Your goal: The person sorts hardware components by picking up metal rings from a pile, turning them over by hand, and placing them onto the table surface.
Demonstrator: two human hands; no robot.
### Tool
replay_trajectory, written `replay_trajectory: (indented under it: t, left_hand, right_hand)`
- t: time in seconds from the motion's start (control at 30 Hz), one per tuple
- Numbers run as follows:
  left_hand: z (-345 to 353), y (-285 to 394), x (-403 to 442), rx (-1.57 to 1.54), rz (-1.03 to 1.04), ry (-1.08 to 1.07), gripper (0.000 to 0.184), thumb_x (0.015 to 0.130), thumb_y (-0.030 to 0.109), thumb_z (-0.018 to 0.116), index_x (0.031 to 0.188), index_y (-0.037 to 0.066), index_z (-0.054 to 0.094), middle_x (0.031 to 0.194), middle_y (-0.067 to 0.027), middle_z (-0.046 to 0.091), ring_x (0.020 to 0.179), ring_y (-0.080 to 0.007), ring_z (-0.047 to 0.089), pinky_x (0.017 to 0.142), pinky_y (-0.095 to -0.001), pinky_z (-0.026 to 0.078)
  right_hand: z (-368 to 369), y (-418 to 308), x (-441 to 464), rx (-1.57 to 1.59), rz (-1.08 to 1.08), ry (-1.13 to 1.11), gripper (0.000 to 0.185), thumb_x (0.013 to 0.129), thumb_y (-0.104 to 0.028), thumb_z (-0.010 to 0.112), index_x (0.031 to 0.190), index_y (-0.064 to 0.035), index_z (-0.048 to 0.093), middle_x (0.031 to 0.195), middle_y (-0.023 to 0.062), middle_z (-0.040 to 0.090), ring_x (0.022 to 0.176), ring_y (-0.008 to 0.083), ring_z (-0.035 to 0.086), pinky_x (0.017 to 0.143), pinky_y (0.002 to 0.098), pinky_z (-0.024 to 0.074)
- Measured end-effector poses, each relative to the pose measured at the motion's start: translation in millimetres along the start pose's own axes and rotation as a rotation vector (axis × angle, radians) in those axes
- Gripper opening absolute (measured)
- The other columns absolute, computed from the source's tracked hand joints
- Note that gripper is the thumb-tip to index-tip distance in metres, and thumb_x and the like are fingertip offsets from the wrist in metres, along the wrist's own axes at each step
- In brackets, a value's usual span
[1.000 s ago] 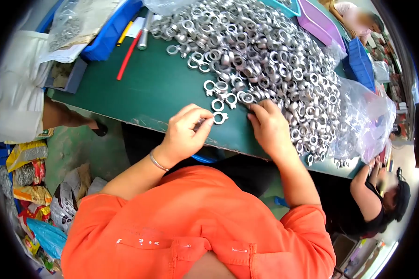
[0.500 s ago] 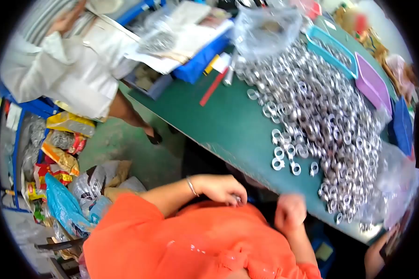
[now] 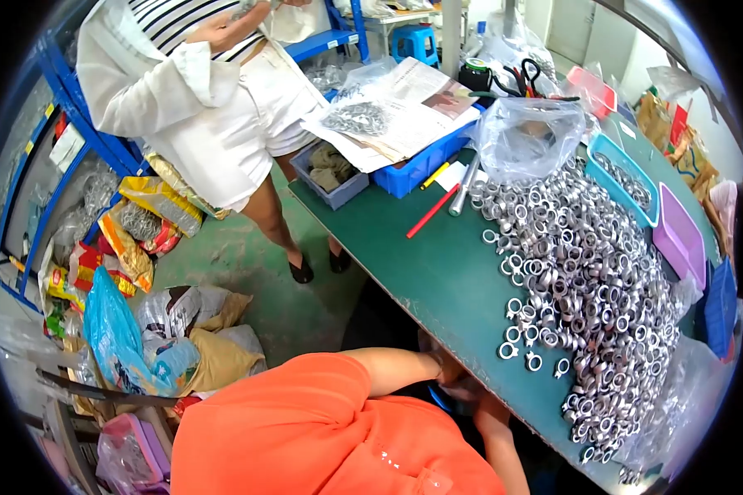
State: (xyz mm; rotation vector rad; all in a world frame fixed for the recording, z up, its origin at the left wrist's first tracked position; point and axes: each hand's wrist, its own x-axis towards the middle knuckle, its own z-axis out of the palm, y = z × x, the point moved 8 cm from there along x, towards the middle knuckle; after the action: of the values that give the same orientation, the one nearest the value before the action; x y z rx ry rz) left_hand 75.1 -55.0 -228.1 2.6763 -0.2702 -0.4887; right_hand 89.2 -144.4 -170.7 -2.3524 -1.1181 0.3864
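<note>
Both my forearms reach down beside the near edge of the green table (image 3: pixel 404 272). My left hand (image 3: pixel 447 369) is low by that edge, dim and partly covered, its fingers not readable. Close to it is my right hand (image 3: pixel 489 415), also in shadow, with its fingers hidden. Whether either one holds anything cannot be made out. A large heap of silver metal ring clamps (image 3: pixel 603 305) covers the right part of the tabletop. Several loose rings (image 3: pixel 510 336) lie at the heap's left side, apart from my hands.
A person in white (image 3: pixel 256 107) stands beyond the table's left corner. A blue bin (image 3: pixel 421 169), grey box (image 3: pixel 336 188), red stick (image 3: pixel 432 212), clear bag (image 3: pixel 528 136), teal tray (image 3: pixel 627 177) and purple tray (image 3: pixel 679 233) are around. Sacks (image 3: pixel 210 330) lie on the floor.
My hands have left the loose rings and dropped below the table edge, close together. The view has swung left, showing more of the standing person, shelves and floor.
</note>
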Motion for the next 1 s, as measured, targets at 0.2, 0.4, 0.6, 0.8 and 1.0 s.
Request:
replay_trajectory:
  t: [0.2, 0.4, 0.6, 0.8, 1.0]
  left_hand:
    - [83, -27, -8, 0.134, -0.031, -0.363, 0.037, 0.079, 0.031, 0.056, 0.103, 0.005, 0.066, 0.109, -0.0138, 0.063, 0.105, -0.0283, 0.056, 0.088, -0.0404, 0.042]
    - [50, -21, -13, 0.188, -0.009, -0.277, 0.041, 0.081, 0.036, 0.053, 0.103, 0.004, 0.067, 0.11, -0.0136, 0.063, 0.109, -0.0288, 0.055, 0.09, -0.0423, 0.041]
    - [118, -50, 11, 0.087, -0.031, -0.199, 0.043, 0.085, 0.035, 0.05, 0.106, 0.0, 0.064, 0.112, -0.0176, 0.06, 0.11, -0.0312, 0.053, 0.088, -0.0443, 0.042]
    - [41, -11, -19, -0.071, 0.016, -0.21, 0.039, 0.082, 0.031, 0.053, 0.105, 0.0, 0.063, 0.11, -0.0188, 0.06, 0.107, -0.0332, 0.054, 0.087, -0.0432, 0.043]
    - [-43, 30, -62, -0.154, 0.104, -0.065, 0.032, 0.081, 0.024, 0.056, 0.104, 0.001, 0.06, 0.109, -0.0194, 0.058, 0.104, -0.0367, 0.053, 0.087, -0.0419, 0.043]
  right_hand:
    - [33, -9, -26, -0.167, -0.304, -0.089, 0.021, 0.07, -0.005, 0.056, 0.088, -0.0061, 0.067, 0.085, 0.0204, 0.063, 0.086, 0.0362, 0.061, 0.075, 0.0415, 0.0474]
    - [11, -19, -39, -0.105, -0.15, -0.395, 0.011, 0.069, -0.011, 0.059, 0.077, -0.0085, 0.067, 0.075, 0.017, 0.063, 0.078, 0.0356, 0.06, 0.075, 0.0424, 0.0464]
    - [-41, -60, -42, -0.05, -0.264, -0.281, 0.016, 0.077, -0.009, 0.061, 0.092, -0.0026, 0.062, 0.092, 0.016, 0.063, 0.085, 0.0343, 0.059, 0.08, 0.0431, 0.0446]
    - [-152, -113, -19, 0.289, -0.296, -0.032, 0.022, 0.077, -0.001, 0.059, 0.099, -0.0029, 0.059, 0.093, 0.0162, 0.061, 0.089, 0.0319, 0.057, 0.08, 0.0388, 0.044]
    - [-163, -105, 4, -0.244, -0.244, 0.486, 0.036, 0.076, 0.005, 0.055, 0.111, -0.0027, 0.056, 0.119, 0.0195, 0.047, 0.104, 0.0345, 0.048, 0.093, 0.0434, 0.0352]
